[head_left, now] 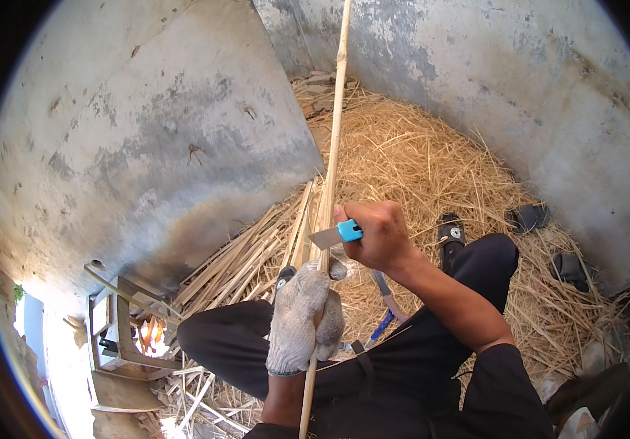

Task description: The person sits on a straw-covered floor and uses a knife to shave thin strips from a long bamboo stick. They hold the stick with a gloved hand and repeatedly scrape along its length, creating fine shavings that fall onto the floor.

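Note:
A long, pale bamboo strip (337, 110) runs upright through the middle of the view, from the upper edge down past my lap. My left hand (299, 318), in a grey-white knitted glove, is closed around its lower part. Just above the glove, my right hand (379, 234) is bare and grips a box cutter (349, 231) with a turquoise body. Its wide blade points left and lies across the strip. My right thumb is close beside the strip. The glove hides part of the strip.
Curly shavings (410, 146) cover the floor ahead and to the right. Split strips (230, 260) lie piled at left, beside a wooden frame (121, 329). A blue-handled tool (382, 325) rests between my legs. Stained walls (490, 80) close in both sides.

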A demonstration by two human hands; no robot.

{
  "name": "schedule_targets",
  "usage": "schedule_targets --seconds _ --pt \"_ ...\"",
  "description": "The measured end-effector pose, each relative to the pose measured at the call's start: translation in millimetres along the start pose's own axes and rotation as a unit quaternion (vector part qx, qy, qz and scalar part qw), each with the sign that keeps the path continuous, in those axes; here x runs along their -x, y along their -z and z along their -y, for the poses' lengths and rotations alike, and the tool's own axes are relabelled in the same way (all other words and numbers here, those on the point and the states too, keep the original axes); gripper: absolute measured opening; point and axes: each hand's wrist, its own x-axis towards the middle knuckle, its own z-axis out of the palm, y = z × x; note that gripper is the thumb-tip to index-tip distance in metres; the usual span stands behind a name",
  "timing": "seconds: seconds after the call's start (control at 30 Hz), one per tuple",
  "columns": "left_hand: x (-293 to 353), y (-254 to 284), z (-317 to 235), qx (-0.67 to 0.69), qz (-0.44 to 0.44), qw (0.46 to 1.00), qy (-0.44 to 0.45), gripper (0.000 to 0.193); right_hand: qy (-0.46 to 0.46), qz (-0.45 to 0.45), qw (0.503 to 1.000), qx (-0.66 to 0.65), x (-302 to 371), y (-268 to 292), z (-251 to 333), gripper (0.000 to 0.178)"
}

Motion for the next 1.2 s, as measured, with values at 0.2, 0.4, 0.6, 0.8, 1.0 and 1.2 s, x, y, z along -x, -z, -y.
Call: schedule_targets --seconds 0.2,0.4,0.6,0.8,1.0,1.2 --pt "-5.3 18.6 17.8 -0.004 0.003 0.998 -0.055 0.028 0.009 0.001 1.000 0.030 7.9 -19.1 1.1 0.038" --pt "14.5 24.5 18.6 -0.105 -0.006 0.994 -0.016 0.029 -0.335 0.034 0.913 0.230 -28.1 5.4 -125.4 0.038" --pt "13.6 40.4 10.5 -0.059 -0.077 0.995 0.000 0.029 -0.062 0.035 0.997 0.012 5.2 -5.7 -49.0 0.039" --pt "11.8 28.5 12.2 -0.009 -0.030 0.999 0.011 0.029 -0.016 0.099 0.993 -0.063 21.1 -27.0 1.8 0.016" --pt "13.8 17.1 11.5 -0.028 -0.051 0.998 0.013 0.028 -0.030 0.063 0.996 -0.047 15.6 -21.3 1.2 0.025" --pt "10.6 17.0 9.2 -0.053 -0.087 0.995 0.016 0.030 -0.058 0.025 0.994 0.086 9.7 -48.9 -28.9 0.035"
